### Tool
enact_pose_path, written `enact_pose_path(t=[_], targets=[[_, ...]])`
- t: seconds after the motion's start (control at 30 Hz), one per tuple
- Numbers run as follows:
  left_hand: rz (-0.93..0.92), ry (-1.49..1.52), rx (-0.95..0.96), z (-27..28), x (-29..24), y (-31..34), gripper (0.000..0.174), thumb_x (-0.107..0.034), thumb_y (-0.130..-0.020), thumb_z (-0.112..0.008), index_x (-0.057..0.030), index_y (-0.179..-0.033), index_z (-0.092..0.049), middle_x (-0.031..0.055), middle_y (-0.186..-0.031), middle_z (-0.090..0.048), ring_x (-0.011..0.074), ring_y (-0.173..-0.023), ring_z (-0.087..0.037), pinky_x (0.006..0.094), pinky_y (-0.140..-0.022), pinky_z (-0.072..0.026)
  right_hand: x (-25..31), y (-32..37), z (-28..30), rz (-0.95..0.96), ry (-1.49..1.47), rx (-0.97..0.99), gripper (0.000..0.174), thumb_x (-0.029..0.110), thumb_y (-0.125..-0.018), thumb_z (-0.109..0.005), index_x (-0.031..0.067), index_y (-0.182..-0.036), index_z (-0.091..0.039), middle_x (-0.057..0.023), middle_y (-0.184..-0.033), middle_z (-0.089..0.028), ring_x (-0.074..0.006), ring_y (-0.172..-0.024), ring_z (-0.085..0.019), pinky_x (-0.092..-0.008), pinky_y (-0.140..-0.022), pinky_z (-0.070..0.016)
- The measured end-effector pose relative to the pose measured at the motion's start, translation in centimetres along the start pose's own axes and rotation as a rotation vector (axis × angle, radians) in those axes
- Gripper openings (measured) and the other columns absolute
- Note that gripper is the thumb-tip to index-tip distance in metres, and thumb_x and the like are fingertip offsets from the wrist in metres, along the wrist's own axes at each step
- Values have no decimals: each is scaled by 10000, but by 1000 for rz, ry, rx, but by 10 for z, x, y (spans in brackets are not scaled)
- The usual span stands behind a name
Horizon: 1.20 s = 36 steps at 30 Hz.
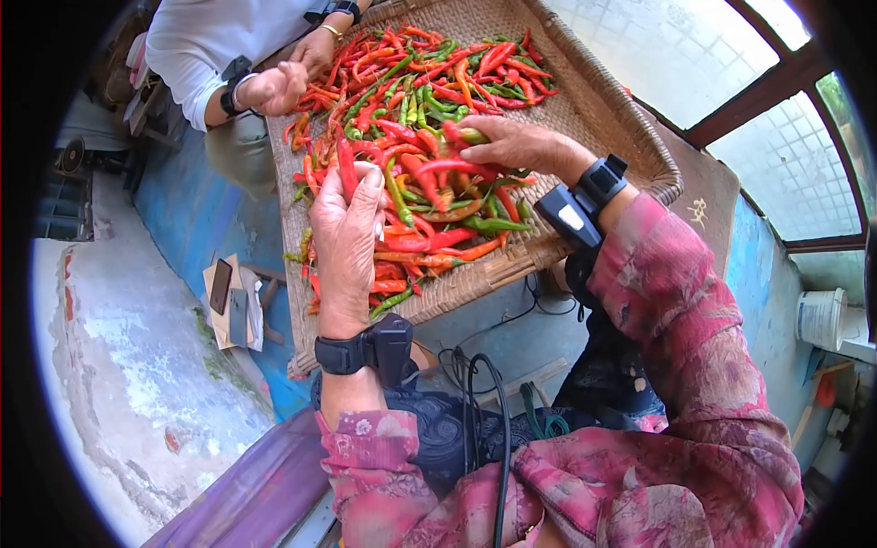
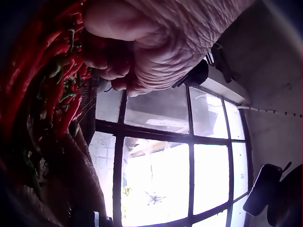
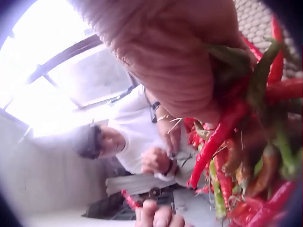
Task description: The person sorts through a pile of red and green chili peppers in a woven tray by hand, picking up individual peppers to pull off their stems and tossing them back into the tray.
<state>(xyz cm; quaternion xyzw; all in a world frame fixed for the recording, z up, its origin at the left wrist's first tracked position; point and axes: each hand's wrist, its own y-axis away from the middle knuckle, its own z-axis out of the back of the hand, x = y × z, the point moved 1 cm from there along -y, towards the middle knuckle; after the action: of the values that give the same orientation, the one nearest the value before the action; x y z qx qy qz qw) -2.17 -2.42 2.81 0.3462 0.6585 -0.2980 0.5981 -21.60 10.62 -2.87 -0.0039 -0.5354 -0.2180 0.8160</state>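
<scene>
A heap of red and green chili peppers (image 1: pixel 425 242) lies in a woven tray (image 1: pixel 630 132). My left hand (image 1: pixel 347 219) is over the near left of the heap and pinches a red chili pepper (image 1: pixel 346 164), which points up past the fingers. The same red pepper (image 3: pixel 129 198) shows beyond the left fingertips in the right wrist view. At the heap's right side, my right hand (image 1: pixel 525 146) grips chili peppers, among them a long red one (image 3: pixel 220 135). Its palm and fingers hide part of what it holds.
Opposite, another person in a white top (image 1: pixel 215 46) has a hand (image 1: pixel 274 89) at the tray's far left. Two phones (image 1: pixel 221 285) lie on a low stool to the left. A black cable (image 1: pixel 498 402) hangs before my lap. Windows (image 1: pixel 786 155) and a white bucket (image 1: pixel 820 320) are at right.
</scene>
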Motion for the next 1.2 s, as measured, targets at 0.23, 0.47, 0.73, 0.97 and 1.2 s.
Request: enact_pose_path(t=[0.23,0.47,0.73,0.97,1.2], targets=[[1,-75,-23,-3,8,-4,153,-198,-867,-588,-64,-926,-544,-52,-664,-481,8,-512,-387,165,-438,-310,53,15,-34,368,245,-134,406,251,-861,-558,9,-1177,-477,-192,-916,-594,-294,-885,-584,-368,-769,-455],[-66,7,-25,-2,6,-4,233,-222,-832,-646,-59,-973,-557,-59,-676,-492,0,-510,-379,165,-433,-296,70,15,-46,402,32,-47,245,212,-895,-530,30,-1058,-554,-55,-737,-630,-118,-688,-575,-291,-651,-478],[-54,-69,-126,-2,5,-3,248,-228,-804,-677,-53,-937,-561,-54,-689,-518,3,-527,-400,158,-449,-302,80,16,-67,463,139,-244,262,245,-802,-590,18,-933,-586,-206,-771,-603,-380,-773,-589,-444,-677,-459],[-180,121,-232,17,-6,-9,171,-187,-833,-640,-81,-875,-512,-35,-646,-478,38,-472,-384,187,-418,-316,86,13,-53,500,91,-232,253,220,-847,-566,-21,-919,-590,-177,-690,-559,-276,-639,-568,-374,-582,-429],[-211,190,-290,22,-5,-9,283,-294,-815,-664,-57,-899,-534,-45,-649,-484,21,-483,-373,180,-427,-295,86,3,-53,453,64,-286,281,276,-902,-501,28,-961,-618,-68,-583,-518,-152,-520,-482,-309,-506,-411]])
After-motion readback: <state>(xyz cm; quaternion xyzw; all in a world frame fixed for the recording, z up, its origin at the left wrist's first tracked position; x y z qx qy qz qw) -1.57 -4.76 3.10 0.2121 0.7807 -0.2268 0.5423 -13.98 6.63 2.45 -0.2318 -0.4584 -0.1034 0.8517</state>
